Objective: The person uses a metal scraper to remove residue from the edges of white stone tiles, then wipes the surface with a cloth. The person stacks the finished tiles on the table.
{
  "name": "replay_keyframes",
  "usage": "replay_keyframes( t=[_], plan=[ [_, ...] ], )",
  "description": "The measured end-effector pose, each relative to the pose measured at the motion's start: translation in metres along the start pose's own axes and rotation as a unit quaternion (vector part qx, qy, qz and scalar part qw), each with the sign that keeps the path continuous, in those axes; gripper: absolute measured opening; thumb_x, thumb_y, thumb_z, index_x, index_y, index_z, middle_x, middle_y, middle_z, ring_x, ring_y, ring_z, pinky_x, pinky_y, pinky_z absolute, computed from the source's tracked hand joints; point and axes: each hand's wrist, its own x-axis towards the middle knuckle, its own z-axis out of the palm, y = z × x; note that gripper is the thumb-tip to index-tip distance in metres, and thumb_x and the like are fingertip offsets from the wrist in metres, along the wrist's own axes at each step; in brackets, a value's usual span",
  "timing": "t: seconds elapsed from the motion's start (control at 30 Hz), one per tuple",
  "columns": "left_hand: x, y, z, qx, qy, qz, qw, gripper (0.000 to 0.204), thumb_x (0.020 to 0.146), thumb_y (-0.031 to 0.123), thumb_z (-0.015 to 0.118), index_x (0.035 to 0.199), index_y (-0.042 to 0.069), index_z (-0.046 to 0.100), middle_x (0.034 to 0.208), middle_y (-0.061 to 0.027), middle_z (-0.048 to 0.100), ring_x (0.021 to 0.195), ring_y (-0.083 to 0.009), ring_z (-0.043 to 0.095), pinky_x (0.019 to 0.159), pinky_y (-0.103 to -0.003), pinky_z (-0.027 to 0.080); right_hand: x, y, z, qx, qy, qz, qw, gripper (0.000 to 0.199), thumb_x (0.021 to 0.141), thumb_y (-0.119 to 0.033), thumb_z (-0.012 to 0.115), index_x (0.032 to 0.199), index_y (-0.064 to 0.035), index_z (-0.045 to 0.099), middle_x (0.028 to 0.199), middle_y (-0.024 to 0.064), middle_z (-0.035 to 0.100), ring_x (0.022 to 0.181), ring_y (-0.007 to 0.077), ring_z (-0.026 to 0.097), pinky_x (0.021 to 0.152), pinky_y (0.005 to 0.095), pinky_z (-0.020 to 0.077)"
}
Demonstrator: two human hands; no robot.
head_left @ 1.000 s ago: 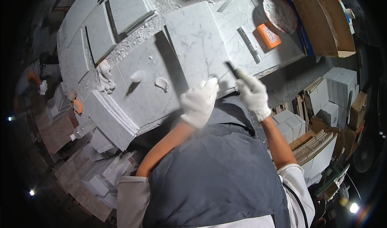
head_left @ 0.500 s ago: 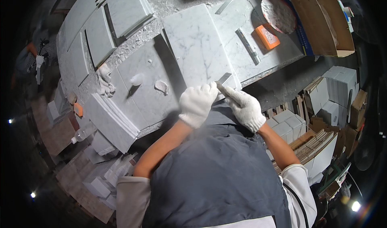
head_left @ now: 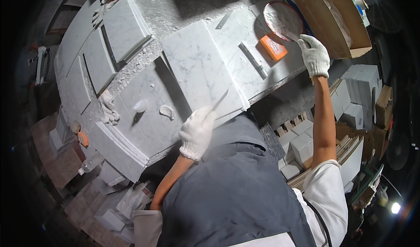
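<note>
Left hand [head_left: 197, 132] has its grip closed round a thin blade [head_left: 220, 101] lying on the marble slab [head_left: 199, 72], so I'd keep it flat while the right hand [head_left: 314, 54], fingers loosely curled and holding nothing, reaches for the round dish [head_left: 282, 19] at 1 o'clock.

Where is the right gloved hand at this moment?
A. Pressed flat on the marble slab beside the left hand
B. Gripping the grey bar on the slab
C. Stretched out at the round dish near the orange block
C: the right hand is stretched out to the rim of the round dish, just past the orange block, while the left hand holds a thin blade at the marble slab.
</note>
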Motion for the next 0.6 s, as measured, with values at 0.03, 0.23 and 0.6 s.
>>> replay_keyframes(
  t=[0.03, 0.23, 0.6],
  plan=[
    [0.000, 0.000, 0.000, -0.004, -0.011, -0.023, 1.000, 0.027, 0.094, 0.022, 0.068, 0.114, 0.004, 0.073, 0.105, -0.0201, 0.073, 0.096, -0.0366, 0.071, 0.083, -0.042, 0.056, 0.005, 0.003, 0.005, -0.056, 0.010, -0.030, 0.998, 0.030, 0.095, -0.036, 0.070, 0.116, -0.0139, 0.076, 0.106, 0.0102, 0.076, 0.095, 0.0283, 0.073, 0.082, 0.0365, 0.0569],
    [0.001, 0.006, -0.002, -0.105, -0.061, -0.141, 0.983, 0.033, 0.097, 0.027, 0.065, 0.116, 0.001, 0.071, 0.100, -0.0178, 0.072, 0.091, -0.0260, 0.072, 0.077, -0.038, 0.056, 0.015, -0.002, 0.026, -0.089, -0.038, 0.001, 0.995, 0.028, 0.096, -0.039, 0.068, 0.114, -0.0195, 0.077, 0.112, 0.0116, 0.074, 0.106, 0.0321, 0.069, 0.091, 0.0389, 0.0551],
    [0.016, 0.019, 0.004, -0.528, -0.230, -0.218, 0.788, 0.030, 0.106, 0.015, 0.055, 0.126, -0.007, 0.058, 0.095, -0.0081, 0.065, 0.078, -0.0129, 0.065, 0.067, -0.028, 0.056, -0.163, -0.121, 0.007, 0.429, -0.360, 0.088, 0.824, 0.041, 0.103, -0.023, 0.064, 0.139, -0.0045, 0.063, 0.112, 0.0054, 0.072, 0.093, 0.0139, 0.065, 0.086, 0.0307, 0.0549]
  ],
)
